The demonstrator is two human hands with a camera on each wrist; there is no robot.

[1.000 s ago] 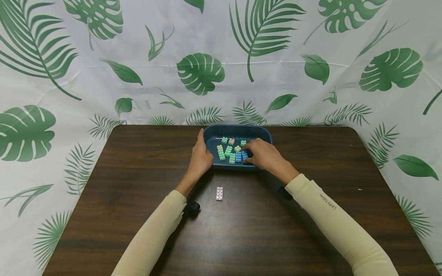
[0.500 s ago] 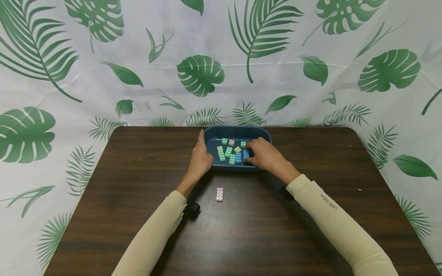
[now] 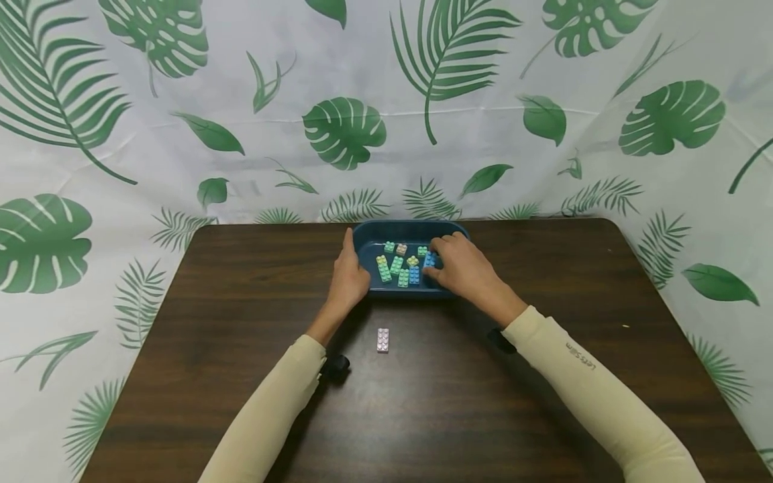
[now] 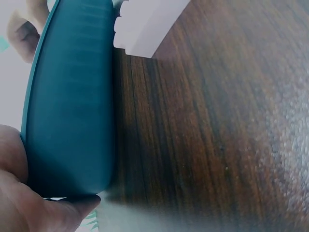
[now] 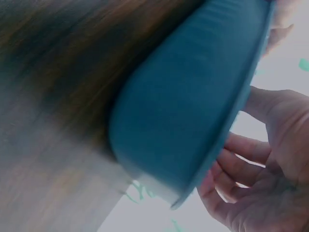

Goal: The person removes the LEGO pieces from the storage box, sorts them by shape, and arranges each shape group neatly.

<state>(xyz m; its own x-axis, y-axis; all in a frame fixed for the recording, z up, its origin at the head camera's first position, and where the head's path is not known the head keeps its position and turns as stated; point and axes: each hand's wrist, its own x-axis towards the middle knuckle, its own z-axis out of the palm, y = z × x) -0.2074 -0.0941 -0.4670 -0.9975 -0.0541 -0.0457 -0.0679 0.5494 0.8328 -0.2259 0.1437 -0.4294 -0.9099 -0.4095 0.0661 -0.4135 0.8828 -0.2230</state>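
Leaf-print backdrop (image 3: 344, 134) behind your woodgrain table (image 3: 453, 402); dark-blue tray (image 3: 404, 229), frame ctr. L hand (image 3: 349, 276) clamps its left end — good anchor; R hand (image 3: 464, 267) pinches a blue toy brick (image 3: 429, 259) inside — prob. best lifted straight up, w/o nudging the green brick (image 3: 422, 251) beside it.

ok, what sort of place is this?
Likely a staged filming corner, though the wider room is out of view: a leaf-print sheet hangs beyond the wood-grain table and along its sides, and a blue tray of toy bricks sits near its far edge.
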